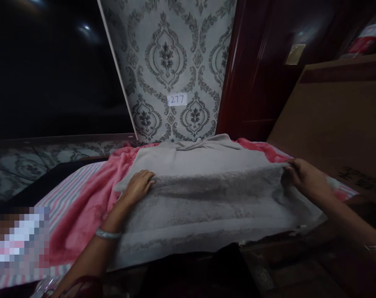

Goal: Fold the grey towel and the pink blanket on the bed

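Observation:
A grey towel (206,194) lies spread across the surface in front of me, with a fold line running across its middle. My left hand (138,185) grips the left end of that folded edge. On the right end, my right hand (304,176) pinches the same edge. A silver bangle sits on my left wrist. Under the towel lies a pink blanket (91,198) that reaches out to the left and shows again behind the towel on the right.
A striped sheet (66,186) covers the surface at the left. Patterned wallpaper with a small label reading 277 (177,99) stands behind. A dark red door (256,74) and a brown wooden panel (336,116) close the right side. Left is a dark window.

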`<state>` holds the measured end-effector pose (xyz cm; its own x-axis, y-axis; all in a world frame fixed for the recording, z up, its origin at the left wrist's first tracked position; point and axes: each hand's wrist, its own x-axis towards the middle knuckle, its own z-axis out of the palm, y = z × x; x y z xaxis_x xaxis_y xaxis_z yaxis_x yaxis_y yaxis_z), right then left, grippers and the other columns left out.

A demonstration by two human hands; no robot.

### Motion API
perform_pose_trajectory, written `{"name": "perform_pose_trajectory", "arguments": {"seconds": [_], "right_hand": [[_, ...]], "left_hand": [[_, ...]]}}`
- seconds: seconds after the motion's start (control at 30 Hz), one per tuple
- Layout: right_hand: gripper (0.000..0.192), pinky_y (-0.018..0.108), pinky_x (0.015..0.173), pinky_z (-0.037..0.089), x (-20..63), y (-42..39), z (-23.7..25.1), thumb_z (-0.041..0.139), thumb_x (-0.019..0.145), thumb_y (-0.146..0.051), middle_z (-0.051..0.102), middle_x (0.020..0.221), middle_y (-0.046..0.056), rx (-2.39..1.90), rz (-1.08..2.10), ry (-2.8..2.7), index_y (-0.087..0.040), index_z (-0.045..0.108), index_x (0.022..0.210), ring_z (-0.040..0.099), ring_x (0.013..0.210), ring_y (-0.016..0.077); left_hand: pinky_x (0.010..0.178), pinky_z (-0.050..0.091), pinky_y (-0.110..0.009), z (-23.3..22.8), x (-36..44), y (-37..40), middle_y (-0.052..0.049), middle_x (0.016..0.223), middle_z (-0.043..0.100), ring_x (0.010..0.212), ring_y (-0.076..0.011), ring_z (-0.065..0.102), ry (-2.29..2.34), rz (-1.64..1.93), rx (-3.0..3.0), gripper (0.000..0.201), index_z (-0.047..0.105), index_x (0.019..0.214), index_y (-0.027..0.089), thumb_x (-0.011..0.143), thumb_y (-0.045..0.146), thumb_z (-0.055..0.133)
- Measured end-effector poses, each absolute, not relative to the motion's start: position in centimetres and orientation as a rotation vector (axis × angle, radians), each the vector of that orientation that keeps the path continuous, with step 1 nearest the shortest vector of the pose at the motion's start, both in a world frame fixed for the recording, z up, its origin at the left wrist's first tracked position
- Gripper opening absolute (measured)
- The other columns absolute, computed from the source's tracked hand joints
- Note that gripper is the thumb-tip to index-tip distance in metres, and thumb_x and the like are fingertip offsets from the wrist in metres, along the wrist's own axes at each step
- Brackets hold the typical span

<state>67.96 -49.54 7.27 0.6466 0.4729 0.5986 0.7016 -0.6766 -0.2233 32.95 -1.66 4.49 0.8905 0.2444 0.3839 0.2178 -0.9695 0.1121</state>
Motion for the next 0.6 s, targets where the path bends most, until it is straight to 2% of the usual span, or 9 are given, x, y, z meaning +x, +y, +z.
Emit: {"name": "perform_pose_trajectory", "arguments": {"seconds": [0.17,0.33,0.43,0.6], "right_hand": [[0.022,0.042,0.076,0.052,68.1,-50.4,5.3,0.045,0.079,-0.041,0.071,0.095,0.017,-2.407,-0.663,-0.902,-0.024,0.054,0.090,0.067,0.087,0.0334],[0.023,0.042,0.070,0.051,68.2,-49.8,4.8,0.044,0.080,-0.043,0.071,0.092,0.015,-2.448,-0.676,-0.834,-0.025,0.056,0.090,0.067,0.084,0.0344],[0.026,0.042,0.073,0.050,67.9,-49.0,6.4,0.043,0.081,-0.041,0.071,0.096,0.018,-2.482,-0.701,-0.773,-0.023,0.058,0.092,0.067,0.088,0.0347],[0.035,0.046,0.081,0.050,67.8,-49.9,10.7,0.038,0.088,-0.040,0.070,0.107,0.021,-2.414,-0.915,-0.673,-0.019,0.063,0.101,0.066,0.097,0.0353]], "left_hand": [[0.090,0.050,-0.045,2.9,30.3,0.0,-0.014,0.102,0.069,0.103,-0.0307,0.063,0.485,0.532,2.988,0.021,0.067,0.100,0.020,0.086,0.030,0.054],[0.090,0.052,-0.039,3.7,29.3,0.3,-0.013,0.101,0.070,0.099,-0.0264,0.065,0.599,0.788,2.886,0.024,0.064,0.099,0.020,0.089,0.028,0.044],[0.087,0.052,-0.038,6.4,29.3,-0.2,-0.012,0.100,0.071,0.097,-0.0268,0.066,0.689,0.972,2.897,0.027,0.063,0.099,0.020,0.091,0.029,0.039],[0.086,0.051,-0.037,13.5,28.1,-1.9,-0.011,0.099,0.069,0.097,-0.0269,0.065,0.824,1.115,3.052,0.026,0.063,0.099,0.020,0.092,0.030,0.040]]}}
